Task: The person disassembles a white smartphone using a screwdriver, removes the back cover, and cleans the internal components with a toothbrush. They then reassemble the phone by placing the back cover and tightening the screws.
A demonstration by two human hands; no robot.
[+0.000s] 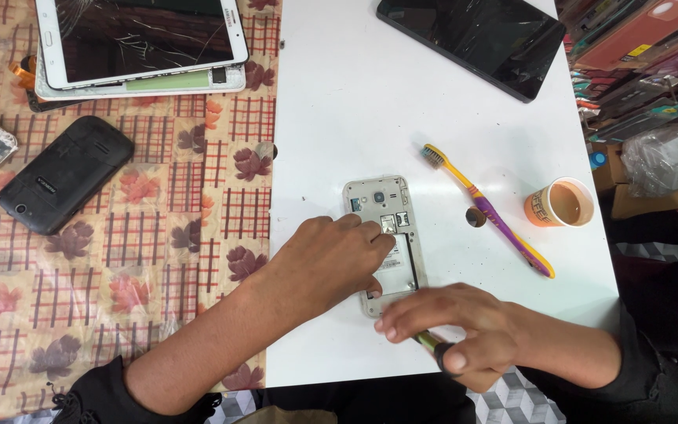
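Hands [402, 290] on opened, coverless phone [384, 228]

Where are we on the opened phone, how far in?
Done: the phone lies face down on the white table with its back cover off, and the battery bay looks empty. In hand: the left hand pins the phone by its card slots, while the right hand grips a small tool at the lower edge. Left: the inner frame is in place; the toothbrush lies unused.
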